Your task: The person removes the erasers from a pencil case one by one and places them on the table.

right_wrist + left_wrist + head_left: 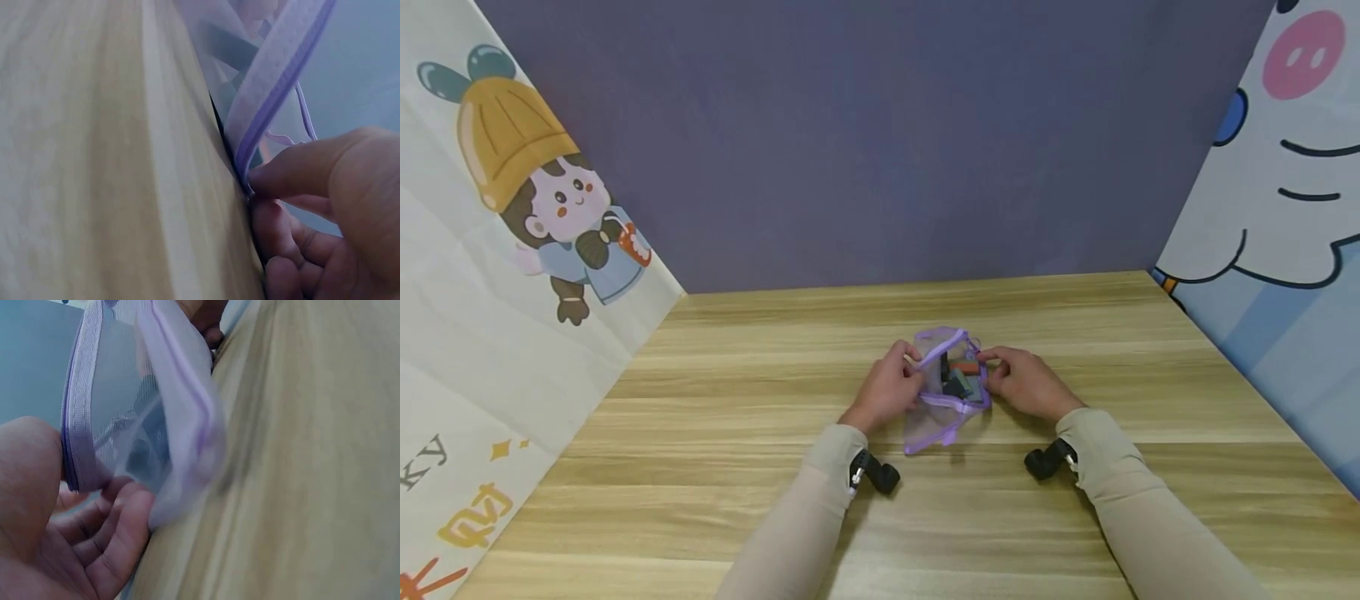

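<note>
A see-through mesh pouch (934, 382) with purple trim lies on the table, its zipped mouth spread wide. Inside it I see an orange block-like piece (965, 367) and several dark grey pieces (957, 386), whose kind is unclear. My left hand (891, 387) pinches the pouch's left side; in the left wrist view the thumb lies against the purple zipper band (80, 412), with the fingers under the mesh. On the opposite side, my right hand (1030, 385) pinches the end of the zipper edge (269, 94) between thumb and forefinger. A thin purple cord (304, 112) hangs near it.
The pouch sits on a wood-grain table (737, 400). A dark blue-grey panel (880, 142) stands behind, with a printed cartoon sheet (460, 250) at the left and another printed sheet (1285, 292) at the right. Each wrist wears a small black camera mount (880, 475).
</note>
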Demonstrator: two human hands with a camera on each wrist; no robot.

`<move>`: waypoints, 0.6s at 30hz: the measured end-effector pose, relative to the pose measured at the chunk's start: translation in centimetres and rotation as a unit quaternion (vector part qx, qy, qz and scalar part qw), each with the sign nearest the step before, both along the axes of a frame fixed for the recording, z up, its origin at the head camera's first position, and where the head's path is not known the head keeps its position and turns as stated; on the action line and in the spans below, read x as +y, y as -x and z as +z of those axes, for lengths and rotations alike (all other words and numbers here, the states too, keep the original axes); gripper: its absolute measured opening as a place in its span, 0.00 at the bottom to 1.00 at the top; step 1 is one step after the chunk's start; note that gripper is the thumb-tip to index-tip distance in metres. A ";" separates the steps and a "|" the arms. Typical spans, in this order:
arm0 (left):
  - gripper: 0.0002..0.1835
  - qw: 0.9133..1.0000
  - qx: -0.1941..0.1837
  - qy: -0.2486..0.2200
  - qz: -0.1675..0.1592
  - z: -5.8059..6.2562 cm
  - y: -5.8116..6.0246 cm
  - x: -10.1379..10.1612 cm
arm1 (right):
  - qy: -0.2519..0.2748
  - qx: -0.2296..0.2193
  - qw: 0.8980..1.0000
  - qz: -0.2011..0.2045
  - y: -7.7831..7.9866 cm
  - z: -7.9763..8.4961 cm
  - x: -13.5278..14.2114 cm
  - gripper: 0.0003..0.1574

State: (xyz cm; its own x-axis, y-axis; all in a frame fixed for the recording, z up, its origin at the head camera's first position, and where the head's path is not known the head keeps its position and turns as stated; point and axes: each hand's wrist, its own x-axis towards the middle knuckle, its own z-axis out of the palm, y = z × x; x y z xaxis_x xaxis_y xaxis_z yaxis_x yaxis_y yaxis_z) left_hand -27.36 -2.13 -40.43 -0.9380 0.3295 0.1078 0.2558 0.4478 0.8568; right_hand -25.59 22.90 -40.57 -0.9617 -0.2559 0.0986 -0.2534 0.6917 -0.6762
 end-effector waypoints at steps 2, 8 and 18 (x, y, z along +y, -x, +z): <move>0.16 1.000 0.006 -0.002 -0.010 -0.1 0.0 0.0 | 0.002 -0.002 1.000 -0.002 0.0 0.0 0.0 0.26; 0.25 0.999 0.024 -0.007 -0.045 -0.3 0.0 0.0 | 0.014 -0.008 1.000 -0.019 0.1 -0.1 0.0 0.24; 0.21 0.996 0.057 0.023 -0.065 -0.4 0.0 -0.1 | 0.032 -0.003 0.999 -0.027 0.1 -0.2 0.1 0.22</move>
State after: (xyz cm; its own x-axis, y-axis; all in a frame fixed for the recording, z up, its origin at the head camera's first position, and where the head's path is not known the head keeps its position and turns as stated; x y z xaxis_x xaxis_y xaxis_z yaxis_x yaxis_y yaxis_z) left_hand -27.32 -2.25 -40.87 -0.8698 0.4538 0.1936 0.4087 0.4428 0.7980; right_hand -25.66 22.96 -40.77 -0.9745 -0.1967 0.1078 -0.2129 0.6598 -0.7206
